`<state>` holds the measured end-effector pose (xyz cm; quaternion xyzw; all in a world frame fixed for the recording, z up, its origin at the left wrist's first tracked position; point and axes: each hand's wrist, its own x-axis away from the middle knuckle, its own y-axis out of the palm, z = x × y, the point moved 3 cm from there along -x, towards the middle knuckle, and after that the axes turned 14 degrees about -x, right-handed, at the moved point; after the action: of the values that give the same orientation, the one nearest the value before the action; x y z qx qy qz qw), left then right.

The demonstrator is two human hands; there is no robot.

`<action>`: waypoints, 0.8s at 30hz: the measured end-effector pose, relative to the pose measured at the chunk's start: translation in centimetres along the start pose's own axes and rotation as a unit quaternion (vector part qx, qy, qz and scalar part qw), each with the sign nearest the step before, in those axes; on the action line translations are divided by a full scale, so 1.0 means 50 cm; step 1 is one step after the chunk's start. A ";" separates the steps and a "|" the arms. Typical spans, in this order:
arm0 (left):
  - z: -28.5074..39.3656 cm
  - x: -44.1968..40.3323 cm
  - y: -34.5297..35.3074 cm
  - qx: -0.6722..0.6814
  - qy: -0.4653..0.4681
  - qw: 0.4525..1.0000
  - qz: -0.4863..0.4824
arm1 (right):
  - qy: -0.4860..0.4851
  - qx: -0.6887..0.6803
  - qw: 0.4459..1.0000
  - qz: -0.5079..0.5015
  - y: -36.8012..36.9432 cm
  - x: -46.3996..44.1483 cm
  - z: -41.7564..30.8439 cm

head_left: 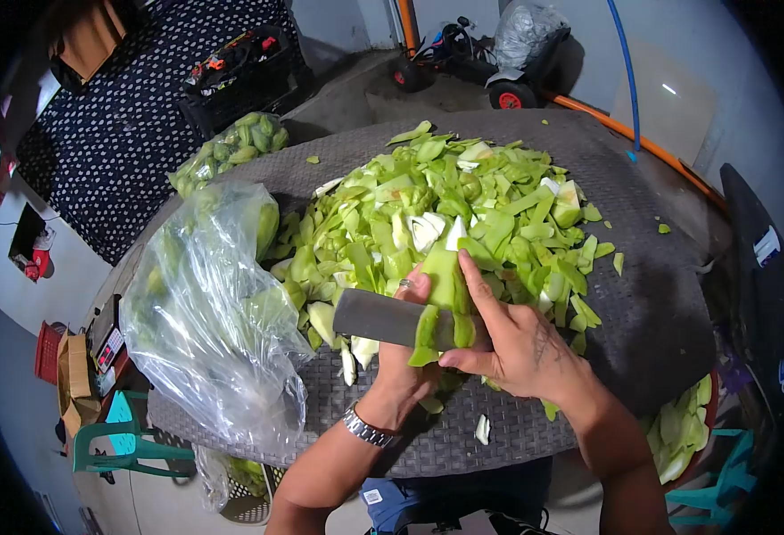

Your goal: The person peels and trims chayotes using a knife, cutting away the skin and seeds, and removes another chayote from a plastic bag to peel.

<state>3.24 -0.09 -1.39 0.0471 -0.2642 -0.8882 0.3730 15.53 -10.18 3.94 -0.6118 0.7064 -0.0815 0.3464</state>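
My left hand, wearing a ring and a metal watch, holds a pale green piece of vegetable that looks like chayote. My right hand is closed around a wide-bladed knife, whose handle is hidden. Its index finger reaches along the chayote piece, and the thumb is near the blade. Curled green strips lie across the blade, which points left. Just beyond both hands spreads a heap of green peelings and pale chunks.
A clear plastic bag of green vegetables covers the left side of the woven table; another bag stands behind. A basin of green pieces is at lower right. Teal chairs flank the table, with a basket below.
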 end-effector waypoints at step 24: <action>0.015 0.029 0.025 -0.067 -0.046 0.997 0.014 | 0.095 -0.055 0.991 0.070 -0.047 -0.002 0.035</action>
<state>2.81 -1.48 0.07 -0.0230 -0.2214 -0.8999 0.3750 18.48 -10.10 3.94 -0.5688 0.7805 -0.0759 0.2480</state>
